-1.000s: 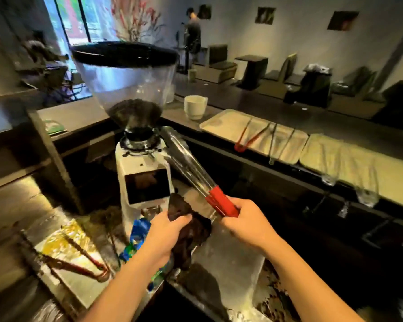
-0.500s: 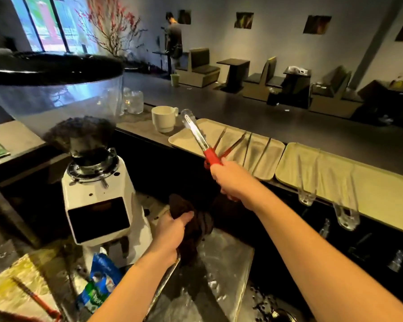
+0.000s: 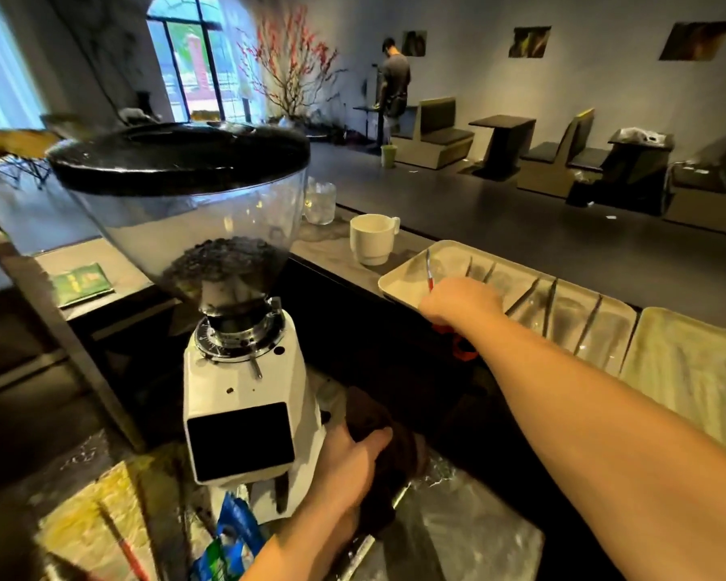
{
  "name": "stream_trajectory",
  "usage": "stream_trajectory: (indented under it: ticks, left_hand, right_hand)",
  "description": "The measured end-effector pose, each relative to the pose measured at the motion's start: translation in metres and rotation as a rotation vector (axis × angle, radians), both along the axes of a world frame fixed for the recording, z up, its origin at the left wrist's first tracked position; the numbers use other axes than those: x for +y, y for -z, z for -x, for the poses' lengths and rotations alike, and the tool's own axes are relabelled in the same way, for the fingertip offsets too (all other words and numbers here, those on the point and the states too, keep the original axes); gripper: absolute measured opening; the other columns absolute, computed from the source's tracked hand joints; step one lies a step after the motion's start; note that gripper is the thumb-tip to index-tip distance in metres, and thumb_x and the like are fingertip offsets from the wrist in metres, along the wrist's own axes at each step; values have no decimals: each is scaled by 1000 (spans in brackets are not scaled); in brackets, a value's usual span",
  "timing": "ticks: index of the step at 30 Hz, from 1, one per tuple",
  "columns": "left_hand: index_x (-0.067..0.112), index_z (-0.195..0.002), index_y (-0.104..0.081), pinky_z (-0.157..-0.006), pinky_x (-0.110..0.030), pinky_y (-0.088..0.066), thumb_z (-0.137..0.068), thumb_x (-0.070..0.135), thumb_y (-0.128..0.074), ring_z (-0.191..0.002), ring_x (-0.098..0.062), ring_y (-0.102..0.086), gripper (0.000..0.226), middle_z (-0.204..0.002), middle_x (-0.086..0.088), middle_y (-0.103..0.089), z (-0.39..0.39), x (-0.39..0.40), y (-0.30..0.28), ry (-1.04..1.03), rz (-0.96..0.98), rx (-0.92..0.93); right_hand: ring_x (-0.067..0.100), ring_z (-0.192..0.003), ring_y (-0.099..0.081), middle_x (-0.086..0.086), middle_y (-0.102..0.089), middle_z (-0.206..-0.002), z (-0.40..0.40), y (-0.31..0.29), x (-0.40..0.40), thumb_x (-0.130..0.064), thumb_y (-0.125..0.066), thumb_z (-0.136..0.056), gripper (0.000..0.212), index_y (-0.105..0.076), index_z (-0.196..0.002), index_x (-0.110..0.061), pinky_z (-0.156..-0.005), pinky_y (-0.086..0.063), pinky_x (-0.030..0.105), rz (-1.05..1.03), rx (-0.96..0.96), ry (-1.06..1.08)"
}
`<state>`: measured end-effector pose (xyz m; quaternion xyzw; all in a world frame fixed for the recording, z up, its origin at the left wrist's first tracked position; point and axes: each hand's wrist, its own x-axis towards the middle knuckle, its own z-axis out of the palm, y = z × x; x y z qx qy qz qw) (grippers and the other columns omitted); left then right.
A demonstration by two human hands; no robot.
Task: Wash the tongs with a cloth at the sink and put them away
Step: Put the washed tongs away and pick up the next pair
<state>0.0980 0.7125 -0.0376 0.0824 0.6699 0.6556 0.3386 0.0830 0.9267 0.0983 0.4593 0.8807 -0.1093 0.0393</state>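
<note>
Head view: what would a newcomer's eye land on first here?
The big coffee grinder at left, its hopper part full of beans. Then the right hand, reaching out to the cream tray on the counter with the red-handled tongs. Lower down, the left hand grips a dark cloth.

Daylight pours through the arched window (image 3: pixel 189 73), blown out at far left. The counter below sits dim and shadowed. Foil (image 3: pixel 470 534) glares. Wide-angle bending warps edges; the near forearm (image 3: pixel 604 446) blurs.
</note>
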Motion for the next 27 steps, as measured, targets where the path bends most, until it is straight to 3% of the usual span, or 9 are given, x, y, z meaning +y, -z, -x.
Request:
stream_trajectory:
  ticks: [4, 8, 11, 15, 17, 19, 23, 25, 27]
  left_hand:
    - [20, -114, -66, -79, -28, -53, -89, 10, -68, -95, -17, -72, 27, -97, 3, -77, 4, -3, 4, -5, 10, -16]
    - [24, -112, -68, -76, -23, -55, -90, 16, -68, -92, -12, -73, 24, -95, 6, -78, 3, -12, 6, 17, 22, -27]
    - [31, -101, -70, -65, -13, -51, -88, 22, -69, -76, 2, -72, 16, -81, 18, -77, -1, -26, 10, 3, 46, 14]
    - [23, -99, -72, -92, -38, -57, -87, 15, -72, -94, -20, -74, 14, -93, -1, -80, -6, -53, 12, -18, 21, -73]
    - [16, -104, -70, -101, -48, -52, -89, 14, -70, -101, -28, -72, 15, -103, -10, -78, -6, -76, 16, -13, 33, -111]
    - [9, -105, -67, -103, -52, -50, -89, 11, -68, -102, -32, -72, 16, -107, -18, -75, -8, -99, 21, 17, 62, -114]
    - [3, -109, -67, -95, -45, -53, -83, 14, -70, -100, -32, -72, 28, -104, -20, -74, -11, -148, 33, 74, 104, -83]
    - [9, -102, -70, -87, -37, -55, -74, 21, -73, -92, -25, -74, 30, -95, -10, -77, -11, -173, 41, 88, 137, -24]
    - [12, -90, -71, -78, -27, -54, -77, 11, -74, -82, -21, -71, 14, -82, 0, -77, -11, -201, 55, 3, 145, 2]
  right_hand:
    - [23, -72, -54, 3, -59, -82, 20, 19, 5, -45, -59, -79, 37, -67, -102, -18, -52, -33, 30, -23, 84, -4]
    - [24, -78, -56, 4, -61, -92, 28, 24, 7, -53, -53, -84, 51, -59, -116, -14, -64, -45, 35, 3, 222, 12]
    - [24, -84, -57, 4, -62, -101, 19, 12, -7, -55, -50, -89, 53, -52, -127, -18, -67, -48, 35, -54, 248, -2]
    - [31, -90, -65, 7, -66, -97, -21, 26, -60, -45, -49, -93, 36, -67, -104, -15, -73, -50, 36, -48, 238, -203]
    - [32, -89, -64, 10, -67, -94, -43, 43, -100, -43, -47, -92, 31, -62, -88, -15, -68, -46, 35, 85, 194, -311]
    - [26, -75, -62, 5, -63, -78, -58, 58, -134, -39, -51, -92, 31, -54, -70, -18, -60, -43, 32, 263, 190, -406]
    - [14, -46, -57, -2, -59, -46, -68, 87, -191, -36, -54, -85, 34, -52, -59, -16, -47, -42, 25, 517, 176, -481]
    - [13, -44, -60, -4, -60, -44, -66, 102, -215, -36, -52, -81, 27, -54, -61, -17, -47, -46, 25, 614, 171, -509]
    - [15, -47, -62, -3, -61, -46, -58, 117, -241, -34, -51, -77, 22, -52, -61, -18, -52, -49, 31, 670, 172, -549]
